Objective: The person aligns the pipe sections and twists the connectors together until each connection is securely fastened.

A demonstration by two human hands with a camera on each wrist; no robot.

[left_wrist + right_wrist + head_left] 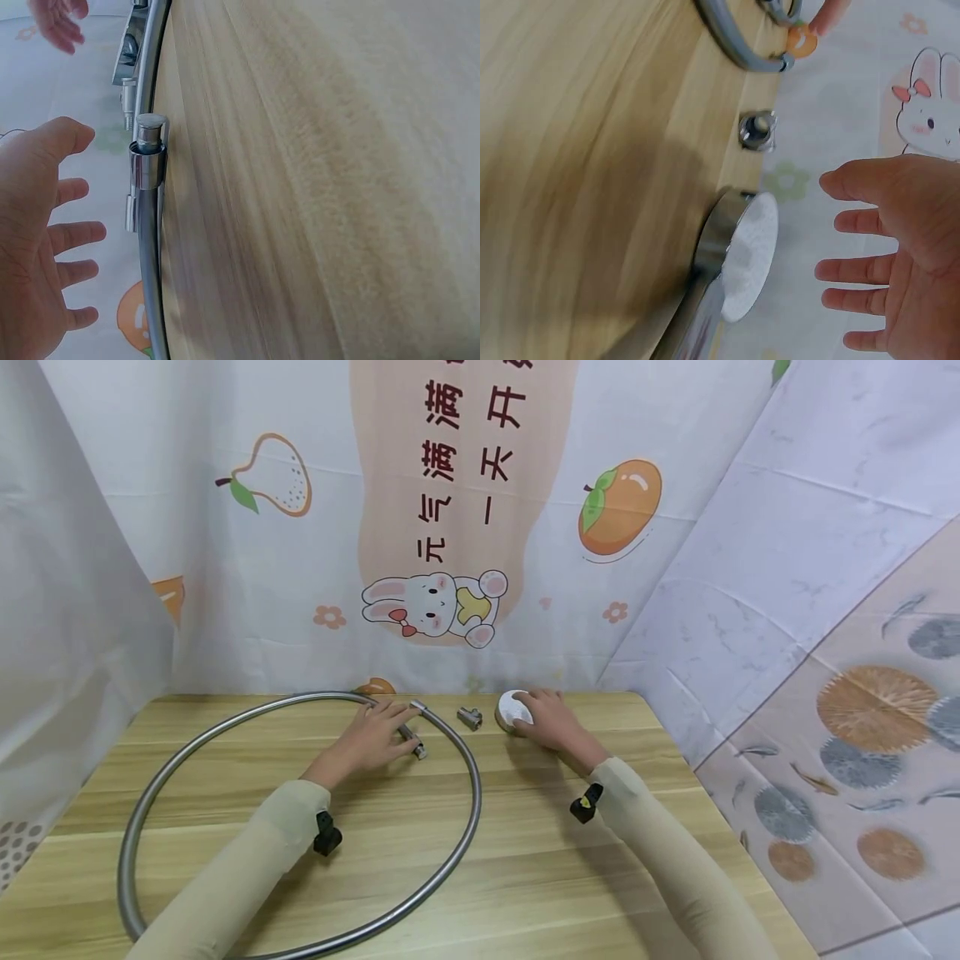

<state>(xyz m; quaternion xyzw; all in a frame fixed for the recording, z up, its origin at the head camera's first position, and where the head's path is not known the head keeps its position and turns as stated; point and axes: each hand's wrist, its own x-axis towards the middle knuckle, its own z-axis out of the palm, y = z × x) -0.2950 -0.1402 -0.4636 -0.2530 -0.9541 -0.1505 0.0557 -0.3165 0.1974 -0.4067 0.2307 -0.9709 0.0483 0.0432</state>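
Observation:
A grey metal shower hose (476, 793) lies in a wide loop on the wooden table. My left hand (375, 735) hovers over its far side, next to one hose end (148, 161) with a silver connector. In the left wrist view its fingers are spread and hold nothing. A shower head (750, 259) with a white face and chrome body lies at the back right, its handle (686, 319) seen in the right wrist view. Close beside it is my right hand (551, 720), fingers extended and apart from it. Between the hands sits a small metal tee fitting (470, 718).
The wooden table (570, 877) ends at the back against a printed curtain (285, 568) with a rabbit and fruit. More patterned cloth (847, 760) hangs along the right side. The second hose end (417, 704) points toward the table's back edge.

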